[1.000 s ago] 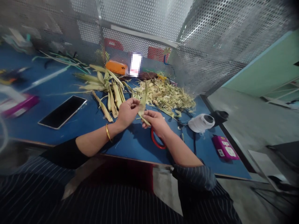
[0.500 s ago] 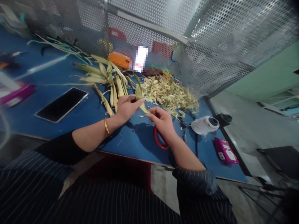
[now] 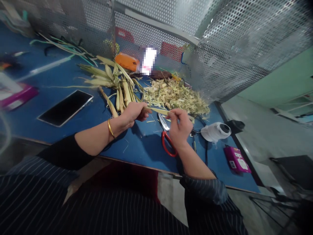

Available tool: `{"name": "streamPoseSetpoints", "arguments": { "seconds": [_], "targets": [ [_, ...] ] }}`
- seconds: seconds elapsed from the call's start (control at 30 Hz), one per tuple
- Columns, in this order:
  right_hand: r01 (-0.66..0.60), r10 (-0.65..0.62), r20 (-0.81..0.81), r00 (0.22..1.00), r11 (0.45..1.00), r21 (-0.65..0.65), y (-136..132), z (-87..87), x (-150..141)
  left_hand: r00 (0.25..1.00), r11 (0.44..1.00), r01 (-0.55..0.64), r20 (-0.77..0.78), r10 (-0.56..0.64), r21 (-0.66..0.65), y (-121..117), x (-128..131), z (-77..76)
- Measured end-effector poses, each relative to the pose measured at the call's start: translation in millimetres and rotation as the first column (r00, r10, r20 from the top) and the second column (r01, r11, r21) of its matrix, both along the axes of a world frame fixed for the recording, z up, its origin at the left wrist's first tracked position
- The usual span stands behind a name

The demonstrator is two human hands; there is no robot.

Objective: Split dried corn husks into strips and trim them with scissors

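A pale green strip of corn husk (image 3: 158,111) stretches between my two hands above the blue table. My left hand (image 3: 134,114), with a gold bangle at the wrist, is closed on its left end. The fingers of my right hand (image 3: 180,125) pinch the other end. Below and partly behind the right hand lie red-handled scissors (image 3: 164,123), blades pointing away. Long whole husks (image 3: 126,91) are bunched just beyond the left hand. Past the right hand spreads a heap of shredded husk (image 3: 174,93).
A cone of white thread (image 3: 215,132) and a purple packet (image 3: 237,159) lie at the right. On the left are a dark phone (image 3: 66,107) and a pink-purple pack (image 3: 21,96). An orange packet (image 3: 127,62) and a lit screen (image 3: 148,61) stand before the perforated metal panel (image 3: 156,32).
My hands have drawn apart, the right one moving right and slightly up. The husk strip, upright and folded before, is now stretched nearly level, and the scissor blades show.
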State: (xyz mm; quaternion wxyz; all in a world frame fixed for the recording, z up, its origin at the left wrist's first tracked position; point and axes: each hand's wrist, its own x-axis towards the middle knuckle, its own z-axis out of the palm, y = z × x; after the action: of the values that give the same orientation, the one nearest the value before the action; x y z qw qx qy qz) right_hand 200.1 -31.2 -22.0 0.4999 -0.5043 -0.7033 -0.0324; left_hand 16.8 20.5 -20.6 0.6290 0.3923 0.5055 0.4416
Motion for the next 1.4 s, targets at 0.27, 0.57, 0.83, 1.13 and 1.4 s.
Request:
{"name": "streamPoseSetpoints", "arguments": {
  "seconds": [0.27, 0.57, 0.83, 1.13, 1.4],
  "targets": [
    [0.097, -0.072, -0.143, 0.987, 0.980, 0.175, 0.3, 4.9, 2.7, 0.986, 0.987, -0.154, 0.050, 0.156, -0.056, 3.1, 1.2, 1.0],
    [0.027, 0.009, -0.382, 0.924, 0.996, 0.089, 6.4, 18.8, 8.0, 0.820, 0.677, -0.298, -0.182, 0.543, 0.673, -23.2, -4.7, 28.5],
    [-0.150, 0.138, -0.232, 0.963, 0.988, -0.036, -1.5, 9.3, 3.6, 0.829, 0.600, 0.394, -0.551, 0.095, 0.696, -32.9, 6.6, 17.1],
    [0.100, -0.101, 0.027, 0.995, 0.995, 0.024, 5.7, 9.5, 8.5, 0.898, 0.857, 0.360, -0.385, -0.211, 0.370, -23.8, 1.1, 22.4],
    [0.103, 0.213, 0.382, 0.899, 0.746, -0.658, -10.0, 20.2, 54.3, 0.970, 0.925, 0.204, -0.196, -0.146, 0.322, -0.1, -8.1, 4.4]
  ]
}}
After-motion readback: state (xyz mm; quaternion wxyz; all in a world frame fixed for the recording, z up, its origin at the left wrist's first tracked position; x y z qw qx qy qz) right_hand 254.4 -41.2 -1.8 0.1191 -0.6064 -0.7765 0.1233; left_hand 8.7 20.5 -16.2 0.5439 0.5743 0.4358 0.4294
